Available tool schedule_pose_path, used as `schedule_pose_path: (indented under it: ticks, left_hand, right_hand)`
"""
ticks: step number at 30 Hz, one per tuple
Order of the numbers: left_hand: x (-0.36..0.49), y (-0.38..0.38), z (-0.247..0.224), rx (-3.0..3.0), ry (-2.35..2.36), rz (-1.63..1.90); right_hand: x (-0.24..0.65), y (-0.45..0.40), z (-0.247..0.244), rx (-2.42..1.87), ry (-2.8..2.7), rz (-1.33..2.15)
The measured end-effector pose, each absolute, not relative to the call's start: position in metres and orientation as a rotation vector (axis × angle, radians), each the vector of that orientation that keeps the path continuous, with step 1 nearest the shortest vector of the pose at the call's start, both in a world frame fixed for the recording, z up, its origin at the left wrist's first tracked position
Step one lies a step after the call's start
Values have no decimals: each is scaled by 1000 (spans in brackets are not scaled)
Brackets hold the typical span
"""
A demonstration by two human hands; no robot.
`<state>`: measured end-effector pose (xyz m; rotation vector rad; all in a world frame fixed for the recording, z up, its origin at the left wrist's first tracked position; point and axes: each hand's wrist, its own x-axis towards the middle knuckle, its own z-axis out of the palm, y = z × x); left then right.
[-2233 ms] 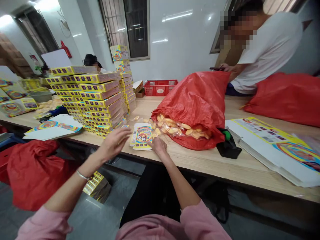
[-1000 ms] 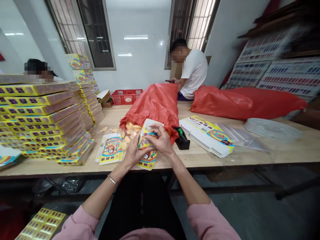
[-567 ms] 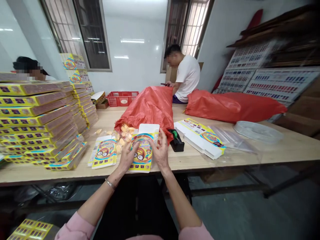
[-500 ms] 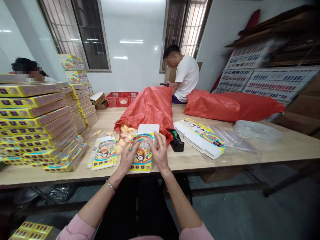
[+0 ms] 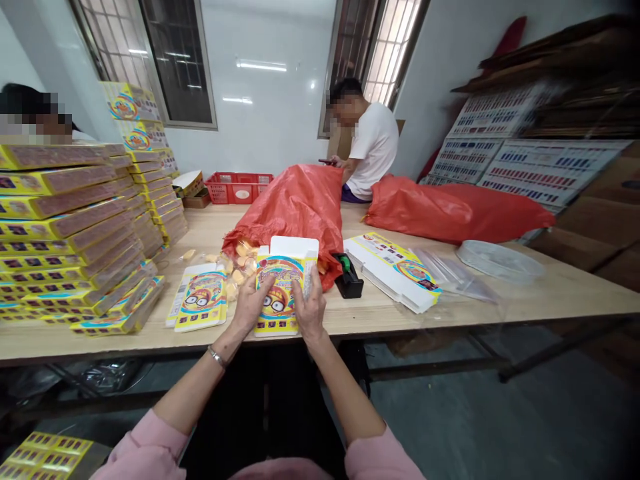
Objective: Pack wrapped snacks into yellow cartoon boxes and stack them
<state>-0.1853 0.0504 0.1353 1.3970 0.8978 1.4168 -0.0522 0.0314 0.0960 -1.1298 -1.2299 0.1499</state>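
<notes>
Between my two hands is a yellow printed carton (image 5: 286, 288) with a cartoon face in glasses, its white top flap standing up. My left hand (image 5: 253, 303) grips its left edge, thumb on the front. On the right edge my right hand (image 5: 310, 305) holds it the same way, thumb on the printed face. To the left lie similar flat cartons (image 5: 201, 298) on the table. Small wrapped orange-yellow pieces (image 5: 243, 261) spill from the mouth of a red woven sack (image 5: 300, 207) just behind the carton.
Tall stacks of yellow boxes (image 5: 55, 227) stand at the left. A black tape dispenser (image 5: 349, 280), flattened cartons (image 5: 390, 270), plastic bags (image 5: 455, 277) and a clear round lid (image 5: 500, 260) lie to the right. Another red sack (image 5: 450, 210) and a seated person (image 5: 373, 143) are beyond.
Both hands have shifted lower on the carton, showing more of its top. The right thumb has slid down its front. The view has shifted slightly.
</notes>
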Motion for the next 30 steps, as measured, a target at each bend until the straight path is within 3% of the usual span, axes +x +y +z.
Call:
schedule_pose_path:
  ticks: [11,19,30]
  left_hand:
    - [-204,57,132,1528,757,1420]
    - [-217,71,142,1691,661,1332]
    - [-231,100,145,1875,708,1213]
  right_hand:
    - [-35,33,124,-980,-1407,525]
    - [-9,37,145,-1017,-1618,287]
    - [-6,52,152,-1007,-1646,429]
